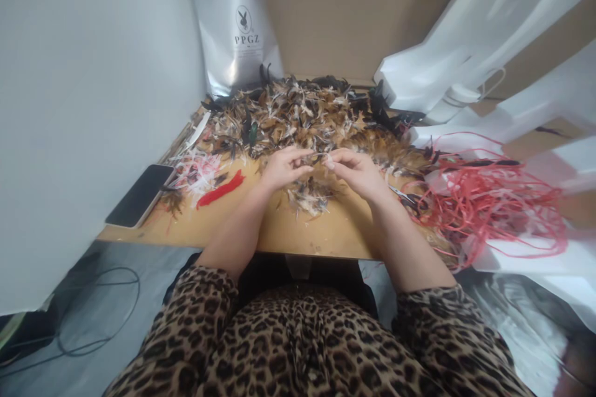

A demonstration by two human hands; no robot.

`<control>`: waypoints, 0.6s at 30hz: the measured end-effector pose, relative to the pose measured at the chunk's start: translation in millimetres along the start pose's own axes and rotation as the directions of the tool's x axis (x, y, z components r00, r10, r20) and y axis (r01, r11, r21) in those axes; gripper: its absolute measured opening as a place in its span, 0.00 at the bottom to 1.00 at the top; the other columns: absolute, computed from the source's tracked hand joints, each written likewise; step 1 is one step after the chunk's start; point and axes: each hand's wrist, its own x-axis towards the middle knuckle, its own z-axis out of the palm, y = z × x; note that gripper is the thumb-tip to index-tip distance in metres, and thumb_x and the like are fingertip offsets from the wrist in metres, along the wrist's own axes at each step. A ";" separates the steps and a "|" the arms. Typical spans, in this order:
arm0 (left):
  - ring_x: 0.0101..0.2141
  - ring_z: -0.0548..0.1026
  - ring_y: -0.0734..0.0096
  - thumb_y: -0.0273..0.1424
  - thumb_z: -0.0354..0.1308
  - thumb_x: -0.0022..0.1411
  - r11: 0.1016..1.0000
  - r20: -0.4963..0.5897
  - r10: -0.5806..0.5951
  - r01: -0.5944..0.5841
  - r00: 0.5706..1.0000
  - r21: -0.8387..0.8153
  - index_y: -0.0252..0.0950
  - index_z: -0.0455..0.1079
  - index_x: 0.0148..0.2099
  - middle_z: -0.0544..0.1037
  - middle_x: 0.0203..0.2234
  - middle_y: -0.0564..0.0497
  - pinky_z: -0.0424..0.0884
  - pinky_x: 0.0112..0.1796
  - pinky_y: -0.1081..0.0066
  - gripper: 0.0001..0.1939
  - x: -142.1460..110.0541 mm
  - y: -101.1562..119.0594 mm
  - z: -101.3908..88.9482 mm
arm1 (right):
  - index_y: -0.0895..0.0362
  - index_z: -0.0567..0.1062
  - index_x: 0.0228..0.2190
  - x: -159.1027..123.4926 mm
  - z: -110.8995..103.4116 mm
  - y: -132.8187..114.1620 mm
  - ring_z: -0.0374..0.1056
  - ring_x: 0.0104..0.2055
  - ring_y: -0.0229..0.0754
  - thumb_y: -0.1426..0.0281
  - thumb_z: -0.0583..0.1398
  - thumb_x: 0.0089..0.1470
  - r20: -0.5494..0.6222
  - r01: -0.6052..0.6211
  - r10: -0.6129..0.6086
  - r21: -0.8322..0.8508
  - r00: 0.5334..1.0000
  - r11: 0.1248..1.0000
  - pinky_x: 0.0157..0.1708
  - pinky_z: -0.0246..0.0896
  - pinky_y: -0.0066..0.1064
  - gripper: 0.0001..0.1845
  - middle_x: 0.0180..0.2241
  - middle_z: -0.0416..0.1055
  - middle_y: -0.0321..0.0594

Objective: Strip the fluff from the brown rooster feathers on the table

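Just before the feather pile (302,108), our right hand (356,170) pinches a thin strand (319,154), surely light, perhaps fragile, best held near its ends; our left hand (280,169)'s grip we cannot tell.

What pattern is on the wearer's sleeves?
The sleeves have a leopard print, dark spots on tan, best seen in the head view.

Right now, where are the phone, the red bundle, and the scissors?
phone (139,196): head view, dark screen
red bundle (220,190): head view, middle
scissors (408,199): head view, dark handle
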 end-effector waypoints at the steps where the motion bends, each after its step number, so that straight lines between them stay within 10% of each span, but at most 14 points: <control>1: 0.26 0.65 0.73 0.30 0.67 0.49 1.000 0.008 0.009 -0.009 1.000 0.024 0.42 0.80 0.40 0.72 0.24 0.52 0.60 0.33 0.72 0.13 -0.4 -1.6 2.0 | 0.56 0.78 0.27 0.4 1.2 -3.3 0.68 0.35 0.38 0.55 0.65 0.47 0.002 0.035 -0.035 -0.007 0.999 0.999 0.37 0.66 0.33 0.16 0.36 0.74 0.41; 6: 0.27 0.67 0.70 0.30 0.64 0.53 0.996 -0.116 -0.046 0.055 0.992 0.076 0.41 0.80 0.31 0.75 0.26 0.49 0.61 0.35 0.70 0.04 2.2 -17.4 -1.6 | 0.53 0.78 0.26 -8.8 -4.1 -31.8 0.69 0.47 0.44 0.56 0.65 0.48 -0.076 0.191 -0.190 -0.001 0.979 0.982 0.50 0.64 0.43 0.13 0.46 0.72 0.41; 14: 0.31 0.72 0.66 0.30 0.62 0.53 0.940 -0.287 -0.138 0.217 0.948 0.263 0.37 0.80 0.31 0.78 0.28 0.47 0.64 0.40 0.68 0.05 7.9 -43.1 -20.4 | 0.48 0.74 0.26 -28.6 -39.9 -46.6 0.68 0.34 0.43 0.44 0.57 0.47 -0.241 0.146 -0.078 0.277 0.967 0.950 0.31 0.63 0.38 0.21 0.31 0.72 0.41; 18: 0.34 0.75 0.64 0.31 0.60 0.54 0.897 -0.301 -0.215 0.309 0.929 0.315 0.35 0.80 0.33 0.81 0.32 0.46 0.66 0.41 0.68 0.08 7.7 -50.3 -23.4 | 0.46 0.75 0.22 -37.5 -53.5 -46.4 0.57 0.21 0.34 0.59 0.66 0.41 -0.260 0.288 -0.145 0.685 0.955 0.669 0.21 0.55 0.31 0.07 0.20 0.66 0.35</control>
